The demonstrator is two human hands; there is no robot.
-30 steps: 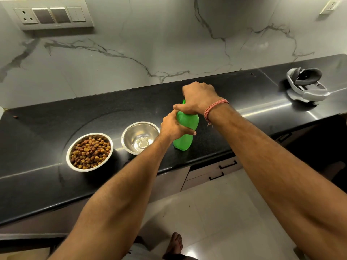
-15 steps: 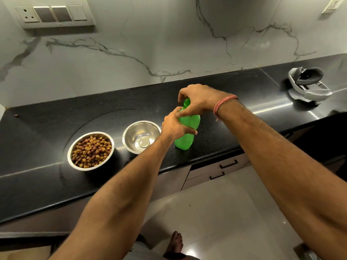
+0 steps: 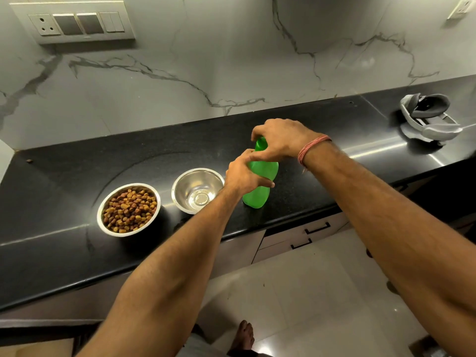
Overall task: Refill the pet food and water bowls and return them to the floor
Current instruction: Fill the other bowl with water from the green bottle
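Note:
A green plastic bottle (image 3: 258,194) stands upright on the black counter (image 3: 64,253), near its front edge. My left hand (image 3: 244,175) is wrapped around the bottle's middle. My right hand (image 3: 279,140) sits over the top, fingers pinched on the green cap (image 3: 260,143). Just left of the bottle is a steel bowl (image 3: 197,189) with a little water at its bottom. Further left, a second steel bowl (image 3: 128,209) is full of brown kibble.
A grey and white headset (image 3: 428,119) lies at the counter's far right. A marble wall with a switch panel (image 3: 74,21) rises behind. Drawers (image 3: 306,233) sit under the counter, and my bare foot (image 3: 243,336) is on the tiled floor.
My right hand has turned on the cap and lifted slightly, so the green cap now shows under the fingers. My left hand and the bottle have stayed put.

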